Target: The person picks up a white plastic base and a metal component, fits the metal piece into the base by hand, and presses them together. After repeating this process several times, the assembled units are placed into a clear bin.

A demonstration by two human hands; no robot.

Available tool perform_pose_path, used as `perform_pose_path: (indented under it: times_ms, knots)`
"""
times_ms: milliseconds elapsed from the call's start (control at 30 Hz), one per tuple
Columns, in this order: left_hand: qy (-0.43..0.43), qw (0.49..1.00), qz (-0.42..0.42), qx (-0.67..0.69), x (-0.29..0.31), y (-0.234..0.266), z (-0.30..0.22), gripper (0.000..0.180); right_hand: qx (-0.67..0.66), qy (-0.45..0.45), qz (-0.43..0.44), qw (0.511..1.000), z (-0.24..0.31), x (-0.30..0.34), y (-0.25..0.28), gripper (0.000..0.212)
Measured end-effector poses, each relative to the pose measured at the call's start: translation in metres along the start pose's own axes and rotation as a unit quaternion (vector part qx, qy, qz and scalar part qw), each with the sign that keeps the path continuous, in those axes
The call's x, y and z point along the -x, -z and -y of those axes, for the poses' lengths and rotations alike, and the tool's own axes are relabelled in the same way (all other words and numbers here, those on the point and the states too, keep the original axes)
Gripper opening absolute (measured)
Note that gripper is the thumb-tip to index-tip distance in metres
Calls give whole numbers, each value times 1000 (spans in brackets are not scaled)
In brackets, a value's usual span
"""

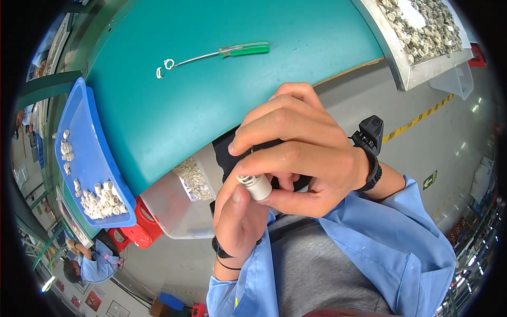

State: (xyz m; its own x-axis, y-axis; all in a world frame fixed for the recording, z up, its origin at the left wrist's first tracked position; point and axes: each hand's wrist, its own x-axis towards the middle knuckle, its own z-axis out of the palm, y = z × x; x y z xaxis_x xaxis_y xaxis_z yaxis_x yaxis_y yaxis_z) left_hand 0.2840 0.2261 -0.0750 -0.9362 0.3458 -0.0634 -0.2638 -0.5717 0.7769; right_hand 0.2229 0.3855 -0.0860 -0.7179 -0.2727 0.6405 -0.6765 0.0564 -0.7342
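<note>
Close in front of my chest, both hands meet around a short white plastic cylinder [257,188] with slots at its upper end. The thumb of my left hand [232,219] presses against its left side; that hand's other fingers are mostly hidden. My right hand [317,153] curls over it from the right, thumb against its lower side and fingers bent across the top. On the green table [148,116] lies a screwdriver [245,49] with a green handle. Near its tip are a small white ring [169,64] and another small white piece [159,73].
At the left, a blue tray [99,132] holds many white cylindrical parts. A metal tray [402,76] of small pale and grey pieces stands far right. Below the table edge sit a translucent bin [174,224] and a red stool [142,227]. Another person [100,261] is at lower left.
</note>
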Motion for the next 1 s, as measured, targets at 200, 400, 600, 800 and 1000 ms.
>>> perform_pose_path:
  times_ms: [200,400,600,800,1000]
  knots:
    - [38,994,-54,-88,-11,-17,-17,47,-11,16,-9,1000,-8,-7,15,36]
    - [75,980,-43,-179,-32,-27,-36,41,-15,29,-35,999,-15,-12,37,38]
    - [62,990,-55,-113,-30,-36,-22,41,-46,14,-73,996,-11,0,40,35]
    - [131,985,-111,-12,-11,-24,25,41,-51,-74,-95,991,-21,62,10,36]
    - [80,979,-180,-55,-20,6,50,44,-110,-190,-100,970,-42,75,-19,38]
